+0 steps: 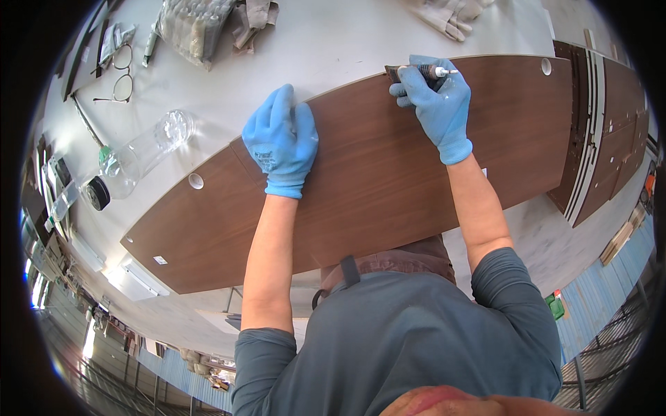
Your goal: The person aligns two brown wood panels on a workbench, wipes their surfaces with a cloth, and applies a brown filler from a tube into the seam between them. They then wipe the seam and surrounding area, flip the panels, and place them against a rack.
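A long dark brown wood-grain panel (361, 159) lies on the white table before me. My left hand (281, 142), in a blue work glove, rests open over its far edge with the fingers stretched away from me. At the far edge to the right, my right hand (440, 111), gloved the same way, closes around a small dark tube with a white nozzle (442, 71) that points right. A dark flat piece (393, 71) shows at the left of these fingers; whether it belongs to the tube, I cannot tell. The palm side of the left hand is hidden.
Clear plastic bottles (142, 156), wire-framed glasses (123, 87) and a bag of tubes (194, 28) are on the table at left. Pale gloves (451, 15) lie at the far side. More brown panels (614, 132) stand at right. White round spots mark the panel's ends.
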Demonstrator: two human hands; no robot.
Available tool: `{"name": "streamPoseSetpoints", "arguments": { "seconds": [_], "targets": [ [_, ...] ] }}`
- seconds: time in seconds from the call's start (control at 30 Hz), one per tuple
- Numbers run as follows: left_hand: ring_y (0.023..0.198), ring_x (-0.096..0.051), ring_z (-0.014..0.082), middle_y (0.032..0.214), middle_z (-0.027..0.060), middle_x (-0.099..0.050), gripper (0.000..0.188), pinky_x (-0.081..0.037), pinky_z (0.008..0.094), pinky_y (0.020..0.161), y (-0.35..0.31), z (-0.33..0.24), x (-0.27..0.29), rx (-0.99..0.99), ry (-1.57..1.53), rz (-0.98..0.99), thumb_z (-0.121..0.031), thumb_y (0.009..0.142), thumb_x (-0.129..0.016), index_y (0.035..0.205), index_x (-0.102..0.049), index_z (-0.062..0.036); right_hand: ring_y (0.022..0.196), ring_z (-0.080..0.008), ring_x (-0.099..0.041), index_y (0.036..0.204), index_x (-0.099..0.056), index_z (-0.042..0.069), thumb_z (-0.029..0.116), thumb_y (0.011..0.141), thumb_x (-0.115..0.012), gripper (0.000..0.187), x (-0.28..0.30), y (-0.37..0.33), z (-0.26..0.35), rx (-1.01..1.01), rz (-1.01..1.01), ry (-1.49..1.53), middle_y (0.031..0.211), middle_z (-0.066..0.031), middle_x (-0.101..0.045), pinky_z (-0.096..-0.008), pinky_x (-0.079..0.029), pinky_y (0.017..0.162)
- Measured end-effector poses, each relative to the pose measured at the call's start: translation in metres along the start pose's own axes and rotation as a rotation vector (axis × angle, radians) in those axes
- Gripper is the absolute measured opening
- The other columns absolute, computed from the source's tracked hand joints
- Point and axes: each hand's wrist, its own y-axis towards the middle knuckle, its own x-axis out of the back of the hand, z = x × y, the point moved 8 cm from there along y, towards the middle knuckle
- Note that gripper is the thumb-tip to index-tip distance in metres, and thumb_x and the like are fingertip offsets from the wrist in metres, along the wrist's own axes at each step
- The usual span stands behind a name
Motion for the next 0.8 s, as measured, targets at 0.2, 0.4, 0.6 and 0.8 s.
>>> {"name": "streamPoseSetpoints", "arguments": {
  "seconds": [0.2,0.4,0.6,0.8],
  "targets": [
    [0.077,-0.069,0.0347,0.099,0.0134,-0.076,0.03,-0.055,0.0443,0.069,0.001,0.002,-0.002,0.032,-0.006,0.024,-0.015,0.089,-0.073,0.115,-0.074,-0.001,0.081,-0.0197,-0.08,0.113,-0.068,-0.007,0.012,0.098,-0.077,0.026,-0.004,-0.002,0.0,0.069,0.021,-0.062,0.095,-0.015,-0.077,-0.0303,-0.065,0.066],
    [0.079,-0.07,0.0352,0.101,0.0139,-0.077,0.03,-0.055,0.0443,0.07,0.0,0.002,-0.002,0.021,0.008,0.02,-0.016,0.089,-0.074,0.115,-0.075,-0.001,0.081,-0.0188,-0.08,0.115,-0.068,-0.007,0.011,0.098,-0.076,0.027,-0.007,-0.004,-0.001,0.139,0.004,-0.151,0.094,-0.0134,-0.078,-0.029,-0.064,0.066],
    [0.08,-0.071,0.0359,0.103,0.015,-0.077,0.03,-0.055,0.0444,0.071,0.001,0.001,-0.002,0.005,0.024,0.023,-0.015,0.089,-0.073,0.115,-0.075,-0.0008,0.079,-0.0193,-0.079,0.112,-0.07,-0.007,0.009,0.1,-0.075,0.021,0.016,0.001,0.013,0.142,-0.164,-0.215,0.095,-0.0138,-0.078,-0.0289,-0.063,0.062],
    [0.079,-0.07,0.0363,0.102,0.0148,-0.077,0.03,-0.055,0.0447,0.07,0.002,0.001,-0.002,0.031,0.019,0.058,-0.014,0.088,-0.073,0.115,-0.074,-0.0005,0.074,-0.0199,-0.079,0.103,-0.065,-0.007,0.006,0.098,-0.075,0.017,0.053,-0.001,0.035,0.176,-0.318,0.123,0.086,-0.0135,-0.074,-0.0285,-0.064,0.058]
  ]
}}
